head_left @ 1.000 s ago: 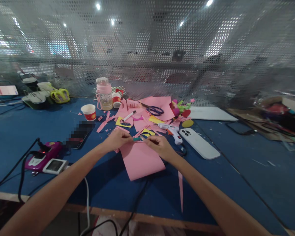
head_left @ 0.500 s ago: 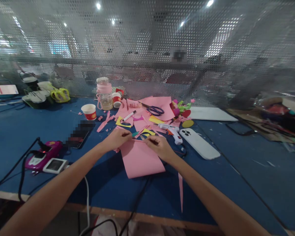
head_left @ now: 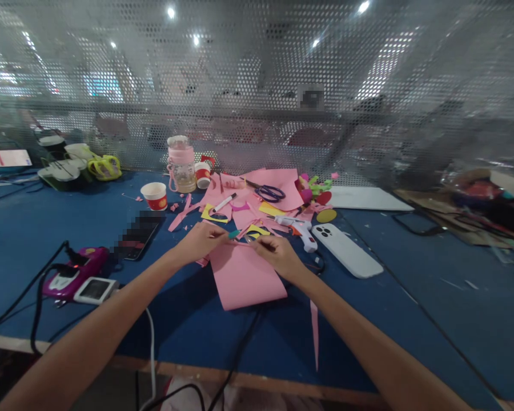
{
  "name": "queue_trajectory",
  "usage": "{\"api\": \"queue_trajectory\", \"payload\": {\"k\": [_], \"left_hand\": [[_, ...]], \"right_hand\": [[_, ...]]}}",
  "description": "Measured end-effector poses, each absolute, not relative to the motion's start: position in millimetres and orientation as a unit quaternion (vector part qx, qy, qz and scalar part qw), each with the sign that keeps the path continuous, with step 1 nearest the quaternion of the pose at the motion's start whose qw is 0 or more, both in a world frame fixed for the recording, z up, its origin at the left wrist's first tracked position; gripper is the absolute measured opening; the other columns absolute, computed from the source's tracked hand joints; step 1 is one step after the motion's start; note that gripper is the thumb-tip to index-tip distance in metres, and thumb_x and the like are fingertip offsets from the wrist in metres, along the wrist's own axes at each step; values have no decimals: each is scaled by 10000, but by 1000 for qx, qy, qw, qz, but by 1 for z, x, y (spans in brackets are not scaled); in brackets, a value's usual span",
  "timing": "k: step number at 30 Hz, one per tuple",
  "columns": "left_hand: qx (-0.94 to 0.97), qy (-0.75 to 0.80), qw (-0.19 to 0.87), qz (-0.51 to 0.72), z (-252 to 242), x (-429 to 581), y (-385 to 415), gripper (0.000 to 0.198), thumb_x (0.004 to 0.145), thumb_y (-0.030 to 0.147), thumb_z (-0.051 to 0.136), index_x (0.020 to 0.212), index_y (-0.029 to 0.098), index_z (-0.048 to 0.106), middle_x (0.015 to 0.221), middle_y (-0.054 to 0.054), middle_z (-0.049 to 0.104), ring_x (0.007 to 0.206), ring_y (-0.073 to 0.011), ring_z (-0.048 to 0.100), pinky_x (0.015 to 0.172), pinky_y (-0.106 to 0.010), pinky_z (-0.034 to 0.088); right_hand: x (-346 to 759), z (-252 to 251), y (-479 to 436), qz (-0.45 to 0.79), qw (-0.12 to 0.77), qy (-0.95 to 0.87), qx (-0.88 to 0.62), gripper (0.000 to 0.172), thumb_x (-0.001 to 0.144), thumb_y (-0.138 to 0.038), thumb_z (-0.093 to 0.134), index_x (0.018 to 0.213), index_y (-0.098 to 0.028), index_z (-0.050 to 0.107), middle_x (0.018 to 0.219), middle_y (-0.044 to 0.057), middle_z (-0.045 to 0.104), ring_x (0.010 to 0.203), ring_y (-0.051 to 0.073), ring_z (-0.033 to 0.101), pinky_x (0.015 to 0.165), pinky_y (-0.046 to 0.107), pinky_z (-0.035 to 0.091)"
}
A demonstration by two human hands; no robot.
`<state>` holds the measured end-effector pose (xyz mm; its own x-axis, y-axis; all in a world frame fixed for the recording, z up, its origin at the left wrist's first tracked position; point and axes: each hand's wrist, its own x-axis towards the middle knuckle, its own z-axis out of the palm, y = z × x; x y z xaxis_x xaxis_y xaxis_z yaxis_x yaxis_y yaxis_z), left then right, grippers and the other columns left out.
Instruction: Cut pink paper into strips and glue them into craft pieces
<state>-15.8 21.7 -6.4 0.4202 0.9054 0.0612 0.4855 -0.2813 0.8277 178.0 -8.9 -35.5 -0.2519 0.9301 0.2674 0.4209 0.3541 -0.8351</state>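
Note:
My left hand [head_left: 201, 242] is closed in a pinch on a small teal-tipped thing [head_left: 233, 234], perhaps a pen or cutter, held just above the far edge of a pink paper sheet [head_left: 245, 274]. My right hand [head_left: 274, 254] is also closed, its fingers pinching something thin and dark at that same edge of the sheet. The two hands are close together over the blue table [head_left: 432, 297]. The pink sheet lies flat, its near end towards me.
Behind the hands lie pink and yellow paper scraps, a marker [head_left: 225, 201], scissors [head_left: 270, 192], a white glue gun [head_left: 298, 228], a white phone [head_left: 346, 249], a paper cup [head_left: 155, 196], a pink bottle [head_left: 182, 163]. A dark phone [head_left: 137, 235] and purple device [head_left: 75, 271] sit left. Perforated metal screen behind.
The hands have drawn slightly apart. The teal-tipped thing, first between both hands, now sticks out from my left hand alone. The pink sheet shifted a little.

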Motion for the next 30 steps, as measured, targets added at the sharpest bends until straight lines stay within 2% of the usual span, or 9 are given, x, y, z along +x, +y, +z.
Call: {"api": "queue_trajectory", "payload": {"k": [4,8,13,18,23,30], "left_hand": [[828,420,272,254,-7,-12,18,317,732,244,460,434,134,460,440,41,336,475,-73,310,466,-208,213],[843,415,238,245,-6,-10,17,292,728,207,450,447,129,463,449,43,368,494,-72,315,482,-204,228],[826,446,250,240,-6,-14,22,296,725,251,460,469,117,527,458,41,375,504,-75,329,485,-205,238],[797,467,289,251,-8,-19,28,274,709,303,476,602,106,631,488,34,413,509,-78,345,476,-199,249],[786,468,307,263,-12,-22,33,275,693,338,501,596,114,629,490,29,456,506,-83,379,471,-198,272],[778,465,311,286,-16,-27,40,267,693,343,500,560,134,599,466,44,432,521,-98,422,477,-202,297]], "right_hand": [[175,-35,-11,324,395,-728,-457,316,735,-427,443,545,-175,445,515,-29,355,500,90,323,463,226,254],[173,-35,-12,321,399,-731,-452,353,744,-442,441,514,-177,403,503,-37,319,490,81,295,459,222,246],[176,-37,-10,312,406,-727,-459,318,744,-416,436,545,-169,440,517,-30,342,498,85,308,452,222,239],[177,-37,-9,313,412,-718,-466,318,744,-417,437,547,-167,453,517,-29,335,496,87,306,449,223,240],[177,-35,-9,306,408,-722,-467,311,743,-412,436,551,-168,459,519,-24,354,502,92,323,458,226,248],[179,-32,-9,302,407,-719,-476,318,732,-432,421,549,-173,450,512,-26,338,493,95,313,459,232,247]]}}
